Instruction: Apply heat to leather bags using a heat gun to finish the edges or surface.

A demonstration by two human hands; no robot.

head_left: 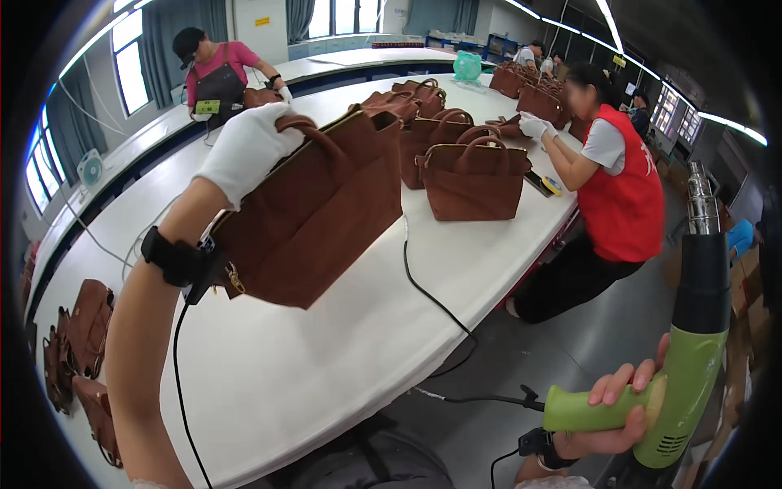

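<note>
A brown handbag [318, 216] hangs tilted over the white table, its handles gripped by my left hand [252, 147] in a white glove. A gold clasp dangles at the bag's lower left corner. At the lower right, my bare right hand [623, 399] is wrapped round the handle of a green heat gun [688, 367]. The heat gun's metal nozzle points up, away from the bag. Its black cord runs from the handle's end toward the table. Each of my wrists wears a black strapped device.
More brown handbags [476, 183] stand on the white table [269, 383], with others [85, 334] at the far left. A person in a red vest [623, 196] works at the right edge. Another in pink [232, 65] stands across. A cord [423, 285] crosses the table's edge.
</note>
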